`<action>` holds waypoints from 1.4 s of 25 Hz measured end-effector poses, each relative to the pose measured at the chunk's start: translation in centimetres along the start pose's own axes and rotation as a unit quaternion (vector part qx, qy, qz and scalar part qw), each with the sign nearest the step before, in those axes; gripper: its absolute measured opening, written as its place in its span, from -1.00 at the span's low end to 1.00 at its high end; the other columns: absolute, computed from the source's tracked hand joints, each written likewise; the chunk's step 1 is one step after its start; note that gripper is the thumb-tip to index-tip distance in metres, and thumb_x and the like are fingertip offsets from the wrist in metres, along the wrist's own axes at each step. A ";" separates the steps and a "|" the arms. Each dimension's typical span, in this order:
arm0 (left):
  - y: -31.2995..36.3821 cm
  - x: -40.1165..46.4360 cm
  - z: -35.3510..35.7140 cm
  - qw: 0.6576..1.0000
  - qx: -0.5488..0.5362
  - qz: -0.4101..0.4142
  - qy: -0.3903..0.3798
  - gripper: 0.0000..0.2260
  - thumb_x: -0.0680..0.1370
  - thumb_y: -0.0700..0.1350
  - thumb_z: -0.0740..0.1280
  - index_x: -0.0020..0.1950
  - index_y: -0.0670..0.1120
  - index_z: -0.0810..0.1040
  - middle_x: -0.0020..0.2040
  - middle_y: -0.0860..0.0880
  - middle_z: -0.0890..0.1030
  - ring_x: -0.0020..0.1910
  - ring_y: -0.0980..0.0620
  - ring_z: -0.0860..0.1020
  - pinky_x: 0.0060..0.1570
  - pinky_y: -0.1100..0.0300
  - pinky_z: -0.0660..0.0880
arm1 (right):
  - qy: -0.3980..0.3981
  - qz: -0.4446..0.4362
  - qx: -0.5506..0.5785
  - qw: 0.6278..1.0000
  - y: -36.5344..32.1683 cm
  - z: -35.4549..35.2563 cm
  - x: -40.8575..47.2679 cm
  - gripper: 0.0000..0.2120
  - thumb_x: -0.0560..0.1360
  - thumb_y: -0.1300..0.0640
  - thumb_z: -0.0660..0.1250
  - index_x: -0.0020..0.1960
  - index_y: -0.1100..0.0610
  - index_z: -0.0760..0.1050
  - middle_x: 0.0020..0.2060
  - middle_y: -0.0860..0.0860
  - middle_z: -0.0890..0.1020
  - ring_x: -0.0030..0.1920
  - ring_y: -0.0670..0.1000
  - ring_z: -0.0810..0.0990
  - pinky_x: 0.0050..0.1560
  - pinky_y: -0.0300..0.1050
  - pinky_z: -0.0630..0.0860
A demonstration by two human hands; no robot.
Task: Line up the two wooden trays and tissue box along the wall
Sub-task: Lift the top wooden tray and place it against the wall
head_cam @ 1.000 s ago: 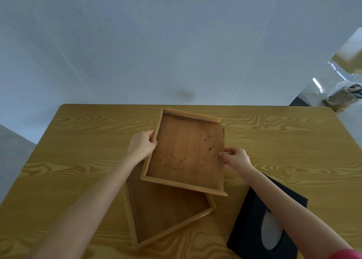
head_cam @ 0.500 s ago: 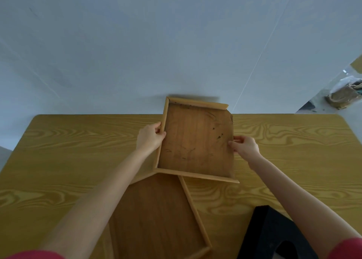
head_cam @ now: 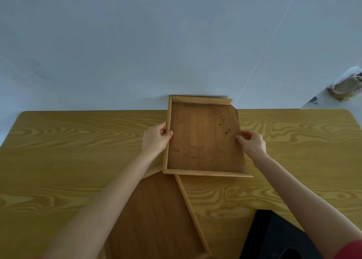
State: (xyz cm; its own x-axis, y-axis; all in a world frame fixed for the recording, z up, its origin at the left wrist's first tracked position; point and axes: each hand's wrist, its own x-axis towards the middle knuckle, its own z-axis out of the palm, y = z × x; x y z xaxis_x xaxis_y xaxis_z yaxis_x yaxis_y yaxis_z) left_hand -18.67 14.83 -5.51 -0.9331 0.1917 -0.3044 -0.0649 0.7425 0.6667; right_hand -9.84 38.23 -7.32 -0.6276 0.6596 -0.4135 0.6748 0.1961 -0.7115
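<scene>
I hold a wooden tray (head_cam: 201, 139) with both hands over the far middle of the table. My left hand (head_cam: 155, 138) grips its left rim and my right hand (head_cam: 251, 142) grips its rimless right edge. The tray's far rim reaches the white wall (head_cam: 137, 43). A second wooden tray (head_cam: 156, 219) lies flat and skewed on the table near me, partly under my left arm and the held tray's near edge. The black tissue box (head_cam: 278, 237) sits at the near right, half hidden by my right arm.
The wooden table (head_cam: 68, 145) runs along the wall, with bare surface to the left and right of the held tray. At the far right, beyond the wall's end, a brown bundle (head_cam: 346, 88) lies on the floor.
Both hands carried the tray away from me to the wall and straightened it. The view tilted, so the lower tray and tissue box slid toward the bottom edge.
</scene>
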 end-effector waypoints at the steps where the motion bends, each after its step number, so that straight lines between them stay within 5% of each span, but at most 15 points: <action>1: 0.2 0.0 0.4 1.000 -0.001 -0.002 -0.006 -0.54 0.54 -0.10 0.28 0.42 -0.15 0.30 0.34 -0.17 0.49 0.31 -0.06 0.48 0.32 0.09 0.38 | 0.005 0.003 -0.001 1.000 0.2 -0.3 0.0 -0.66 0.52 0.18 0.27 0.28 0.21 0.45 0.19 0.16 0.57 0.21 0.13 0.51 0.07 -0.09 0.42; 11: 1.6 0.2 4.1 0.998 -0.041 -0.013 -0.044 -0.53 0.55 -0.13 0.28 0.43 -0.18 0.28 0.37 -0.18 0.44 0.35 -0.07 0.44 0.33 0.11 0.36 | 0.042 0.012 -0.024 0.999 1.2 -2.9 1.1 -0.66 0.52 0.20 0.26 0.29 0.23 0.44 0.17 0.19 0.58 0.18 0.16 0.52 0.12 0.01 0.48; 21: -1.2 0.8 2.5 0.998 -0.028 -0.044 -0.019 -0.54 0.55 -0.14 0.27 0.43 -0.17 0.28 0.37 -0.19 0.45 0.35 -0.09 0.43 0.33 0.08 0.36 | -0.014 -0.020 -0.055 0.998 0.5 -0.1 0.6 -0.67 0.53 0.24 0.26 0.29 0.22 0.45 0.17 0.19 0.59 0.19 0.16 0.53 0.06 -0.10 0.44; 30: -3.4 1.6 1.1 0.998 -0.003 -0.064 -0.009 -0.54 0.54 -0.13 0.28 0.42 -0.19 0.30 0.37 -0.18 0.45 0.35 -0.11 0.43 0.36 0.03 0.33 | -0.032 -0.043 -0.078 0.996 -0.3 3.1 0.3 -0.66 0.51 0.29 0.24 0.28 0.24 0.45 0.16 0.22 0.59 0.19 0.19 0.52 0.15 0.02 0.47; 35: -2.6 1.5 2.3 0.998 -0.007 -0.051 -0.022 -0.53 0.55 -0.12 0.28 0.42 -0.19 0.29 0.39 -0.17 0.42 0.37 -0.10 0.41 0.37 0.05 0.31 | -0.018 -0.042 -0.117 0.992 0.5 3.2 0.2 -0.58 0.51 0.25 0.23 0.36 0.25 0.33 0.30 0.22 0.41 0.29 0.20 0.40 0.28 0.03 0.37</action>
State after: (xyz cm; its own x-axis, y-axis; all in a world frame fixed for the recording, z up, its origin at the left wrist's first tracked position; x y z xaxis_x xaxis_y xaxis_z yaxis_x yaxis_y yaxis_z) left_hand -19.11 14.67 -9.25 -0.9052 0.1441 -0.3997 -0.1633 0.7505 0.6404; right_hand -10.87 36.18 -9.57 -0.6954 0.6091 -0.3813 0.6890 0.4144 -0.5946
